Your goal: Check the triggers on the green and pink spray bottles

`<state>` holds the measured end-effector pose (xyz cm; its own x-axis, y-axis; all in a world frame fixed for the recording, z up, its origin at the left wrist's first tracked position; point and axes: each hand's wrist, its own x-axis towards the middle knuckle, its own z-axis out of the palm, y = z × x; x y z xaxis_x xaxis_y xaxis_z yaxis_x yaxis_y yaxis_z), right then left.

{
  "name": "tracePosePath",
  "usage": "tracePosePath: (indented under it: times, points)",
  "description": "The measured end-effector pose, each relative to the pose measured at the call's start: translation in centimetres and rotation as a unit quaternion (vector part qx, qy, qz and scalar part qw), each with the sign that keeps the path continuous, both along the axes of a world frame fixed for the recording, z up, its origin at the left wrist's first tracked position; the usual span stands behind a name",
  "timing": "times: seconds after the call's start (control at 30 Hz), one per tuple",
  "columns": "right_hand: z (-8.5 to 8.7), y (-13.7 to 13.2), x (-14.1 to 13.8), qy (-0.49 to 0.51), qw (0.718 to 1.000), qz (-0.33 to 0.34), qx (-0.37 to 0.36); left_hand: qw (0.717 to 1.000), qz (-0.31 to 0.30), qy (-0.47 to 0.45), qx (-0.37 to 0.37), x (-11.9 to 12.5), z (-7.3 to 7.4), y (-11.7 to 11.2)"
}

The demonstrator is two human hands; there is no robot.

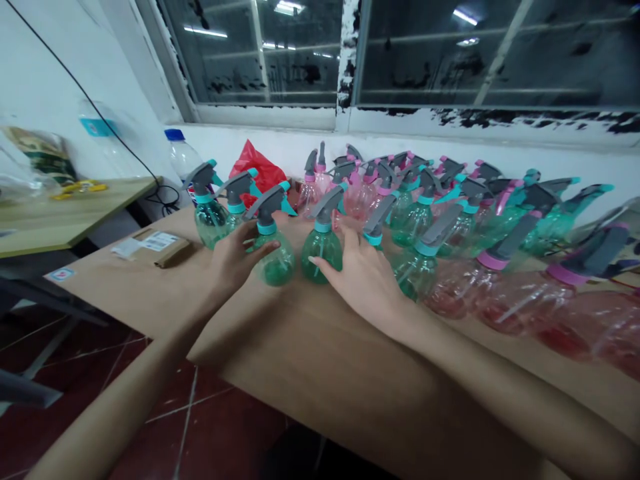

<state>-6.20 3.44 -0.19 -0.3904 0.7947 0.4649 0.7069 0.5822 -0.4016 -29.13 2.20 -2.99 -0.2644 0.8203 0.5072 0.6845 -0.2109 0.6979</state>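
Several green spray bottles with grey triggers and teal collars stand in rows on a brown table (pixel 310 347). My left hand (pixel 237 257) curls around the side of one green bottle (pixel 275 257) at the front left. My right hand (pixel 360 273) lies with fingers stretched out, its fingertips touching the neighbouring green bottle (pixel 320 247). Behind and to the right stand several pink spray bottles (pixel 465 287) with pink collars.
A small cardboard box (pixel 160 247) lies on the table's left end. A red plastic bag (pixel 257 170) and a clear water bottle (pixel 183 157) sit by the wall under the window. A second wooden table (pixel 60 213) stands at the left, over a dark red floor.
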Motion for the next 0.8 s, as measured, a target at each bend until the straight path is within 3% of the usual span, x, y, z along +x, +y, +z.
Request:
tracePosePath:
  times: [0.13, 0.5, 0.8]
  points:
    - [0.3, 0.9, -1.1, 0.014, 0.999, 0.011, -0.033, 0.999, -0.006, 0.031, 0.011, -0.3, 0.0, 1.2]
    - [-1.0, 3.3, -2.7, 0.052, 0.993, 0.018, -0.102, 0.992, 0.001, 0.126, -0.014, 0.0, 1.1, 2.0]
    - [-1.3, 4.1, -3.6, 0.055, 0.991, 0.024, -0.123, 0.990, 0.023, 0.140, -0.016, 0.4, 1.5, 2.8]
